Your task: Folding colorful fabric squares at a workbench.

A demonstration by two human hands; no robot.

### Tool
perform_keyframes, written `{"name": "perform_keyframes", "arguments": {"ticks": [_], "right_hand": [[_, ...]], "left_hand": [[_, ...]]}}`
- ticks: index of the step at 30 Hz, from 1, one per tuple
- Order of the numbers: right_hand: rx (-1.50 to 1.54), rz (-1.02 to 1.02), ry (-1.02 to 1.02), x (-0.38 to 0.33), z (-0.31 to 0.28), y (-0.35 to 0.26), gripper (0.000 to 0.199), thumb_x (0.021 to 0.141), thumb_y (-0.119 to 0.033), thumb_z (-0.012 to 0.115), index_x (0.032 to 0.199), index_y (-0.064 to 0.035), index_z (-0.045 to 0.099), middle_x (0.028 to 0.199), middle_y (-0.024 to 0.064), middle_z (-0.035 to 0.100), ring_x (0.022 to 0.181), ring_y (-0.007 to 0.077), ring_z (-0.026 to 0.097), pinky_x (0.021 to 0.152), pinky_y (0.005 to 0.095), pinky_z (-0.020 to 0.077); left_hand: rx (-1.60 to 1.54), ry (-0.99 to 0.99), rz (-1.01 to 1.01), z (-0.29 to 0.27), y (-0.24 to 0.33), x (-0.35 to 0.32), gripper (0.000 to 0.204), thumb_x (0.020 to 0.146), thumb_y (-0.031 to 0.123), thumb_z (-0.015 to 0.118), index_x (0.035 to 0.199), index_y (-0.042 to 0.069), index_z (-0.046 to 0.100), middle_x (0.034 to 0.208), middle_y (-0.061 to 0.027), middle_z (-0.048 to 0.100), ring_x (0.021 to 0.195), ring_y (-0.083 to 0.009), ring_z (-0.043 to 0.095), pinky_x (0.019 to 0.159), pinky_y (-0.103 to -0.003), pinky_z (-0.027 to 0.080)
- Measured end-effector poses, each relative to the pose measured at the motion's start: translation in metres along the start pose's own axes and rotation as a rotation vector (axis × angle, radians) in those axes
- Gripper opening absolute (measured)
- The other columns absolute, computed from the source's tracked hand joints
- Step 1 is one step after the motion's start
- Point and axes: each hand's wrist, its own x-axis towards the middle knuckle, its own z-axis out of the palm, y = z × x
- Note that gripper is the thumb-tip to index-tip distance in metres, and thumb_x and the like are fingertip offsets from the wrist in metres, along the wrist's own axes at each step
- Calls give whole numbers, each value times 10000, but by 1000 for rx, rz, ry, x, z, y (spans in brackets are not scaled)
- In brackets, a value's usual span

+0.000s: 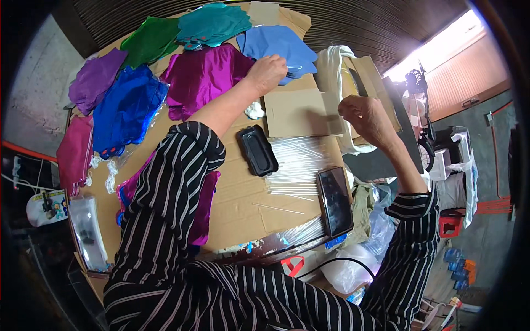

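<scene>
My left hand point(268, 74) is raised over the stacks of foil pieces, fingers curled closed. A thin white string loop point(295, 67) shows right beside its fingertips, in front of the light blue stack point(276, 47); whether the fingers grip it is unclear. Under and left of that wrist lies shiny magenta foil point(207, 74). To the right, my right hand point(371, 118) is up in the air with thumb and fingers pinched together, and what they hold, if anything, is too small to see. Below and between the hands is a brown cardboard piece point(295, 113).
A black tray point(258, 150), thin clear sticks point(298, 165) and a dark phone point(335, 201) lie on the cardboard-covered table point(237, 215). Blue foil point(127, 107), green point(152, 41), teal point(215, 25) and purple stacks point(96, 80) line its far left side. A white cloth bundle point(331, 66) stands right.
</scene>
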Motion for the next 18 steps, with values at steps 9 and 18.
{"name": "perform_keyframes", "arguments": {"ticks": [9, 18], "right_hand": [[-297, -119, 84, 66, 28, 19, 194, 967, -58, 604, 1123, -14, 710, 928, 186, 747, 873, 389, 732, 823, 397, 579], [-382, -370, 74, 156, 95, 43, 449, 1083, -315, 462, 1516, -204, 493, 1511, 165, 517, 1383, 342, 500, 1131, 536, 394]], "left_hand": [[-496, 131, -488, -19, -7, 13, 171, 819, 201, 791, 850, 33, 792, 858, -115, 750, 782, -274, 702, 710, -371, 559], [-918, 98, -747, -28, -51, 36, 274, 817, 290, 876, 878, 35, 799, 761, -6, 712, 679, -66, 597, 622, -280, 495]]}}
